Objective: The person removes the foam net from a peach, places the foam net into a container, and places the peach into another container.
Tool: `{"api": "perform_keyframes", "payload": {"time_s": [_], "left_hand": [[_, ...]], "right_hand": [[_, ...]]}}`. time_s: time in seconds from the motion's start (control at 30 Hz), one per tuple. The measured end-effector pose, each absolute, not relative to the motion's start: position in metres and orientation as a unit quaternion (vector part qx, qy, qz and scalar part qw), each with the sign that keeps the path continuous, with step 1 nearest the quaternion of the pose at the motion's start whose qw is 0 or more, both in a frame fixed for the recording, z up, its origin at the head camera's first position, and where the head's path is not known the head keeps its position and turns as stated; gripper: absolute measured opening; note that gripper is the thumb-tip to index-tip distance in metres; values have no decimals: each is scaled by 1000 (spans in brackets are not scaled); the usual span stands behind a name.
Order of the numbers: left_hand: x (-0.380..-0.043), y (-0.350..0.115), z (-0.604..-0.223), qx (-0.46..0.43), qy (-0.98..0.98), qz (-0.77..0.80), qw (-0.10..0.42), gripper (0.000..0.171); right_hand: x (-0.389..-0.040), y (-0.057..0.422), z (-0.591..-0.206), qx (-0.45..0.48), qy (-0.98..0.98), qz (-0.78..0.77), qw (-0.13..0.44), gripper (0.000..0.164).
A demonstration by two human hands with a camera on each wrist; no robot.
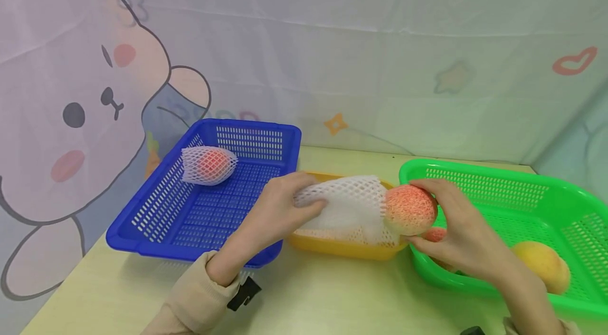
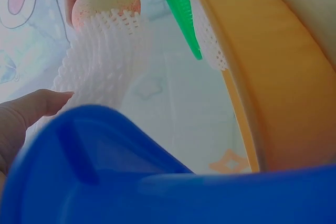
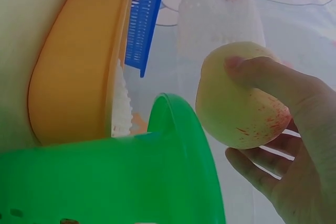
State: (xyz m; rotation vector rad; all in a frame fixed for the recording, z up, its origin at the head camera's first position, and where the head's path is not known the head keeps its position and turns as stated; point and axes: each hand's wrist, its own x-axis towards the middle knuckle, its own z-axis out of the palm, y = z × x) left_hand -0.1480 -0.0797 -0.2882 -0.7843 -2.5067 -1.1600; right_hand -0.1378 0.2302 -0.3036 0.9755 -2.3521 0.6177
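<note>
A white foam net sleeve (image 1: 349,200) is pinched at its closed-up end by my left hand (image 1: 277,211), thumb in front. My right hand (image 1: 467,237) holds a red-and-yellow peach (image 1: 410,210) between thumb and fingers. The peach meets the sleeve's open mouth; in the left wrist view the net's edge (image 2: 123,22) overlaps the lower part of the fruit. Seen from the right wrist, the peach (image 3: 236,98) shows its pale side, with the thumb pressed on it. Both hands are above a yellow-orange container (image 1: 342,251), where more white foam netting lies.
On the left, a blue basket (image 1: 228,213) holds a peach in a foam net (image 1: 214,164). A green basket (image 1: 560,182) on the right holds a yellow peach (image 1: 541,267) and a redder one (image 1: 434,233), partly hidden by my right hand. A printed cloth (image 1: 380,76) hangs behind.
</note>
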Motion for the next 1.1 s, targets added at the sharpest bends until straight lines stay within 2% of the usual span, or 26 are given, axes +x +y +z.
{"api": "perform_keyframes", "payload": {"time_s": [0.2, 0.57, 0.77, 1.1], "left_hand": [[-148, -79, -289, -262, -872, -385, 149, 19], [-149, -74, -295, -236, -888, -341, 200, 18], [-149, -72, -295, -239, -885, -302, 263, 12], [-153, -70, -301, -267, -870, -215, 354, 16]], "right_hand": [[-137, 233, -301, 348, -874, 221, 256, 87], [-134, 238, -300, 312, -892, 213, 246, 87], [-138, 242, -300, 310, -892, 204, 260, 83], [-138, 253, -298, 283, -903, 190, 261, 87]]}}
